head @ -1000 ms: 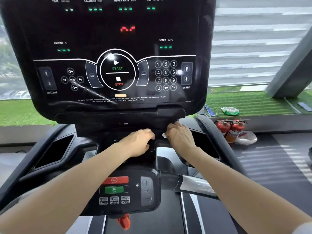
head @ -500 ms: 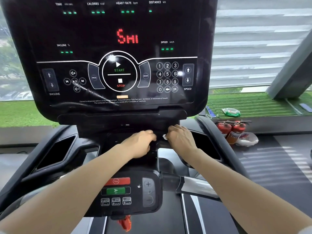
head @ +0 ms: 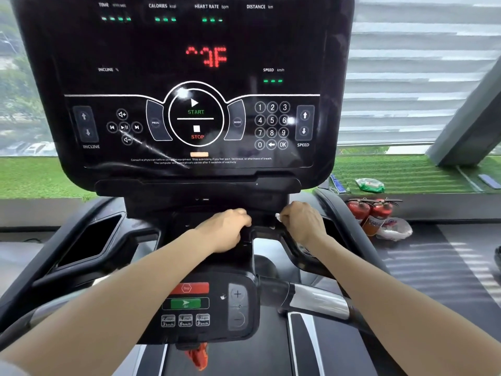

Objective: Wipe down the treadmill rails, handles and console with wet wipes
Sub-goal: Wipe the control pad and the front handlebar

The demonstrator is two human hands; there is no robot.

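Note:
The black treadmill console (head: 195, 85) fills the upper view, its display lit in red and green. Below it my left hand (head: 226, 227) curls over the black ledge under the console. My right hand (head: 302, 222) holds a white wet wipe (head: 278, 216) against the same ledge, just right of the left hand; only a small corner of the wipe shows past my fingers. The lower control panel (head: 198, 305) with red and green buttons sits between my forearms. A silver handle (head: 317, 301) runs to the right under my right forearm.
Two red fire extinguishers (head: 371, 213) and a plastic bag (head: 395, 229) lie on the floor at right. A green packet (head: 370, 184) rests on the grass-covered sill. Side rails (head: 81, 245) curve down on both sides. A red safety clip (head: 199, 355) hangs under the panel.
My right hand with the wipe has slid to the right along the ledge, away from my left hand. The red display text has changed.

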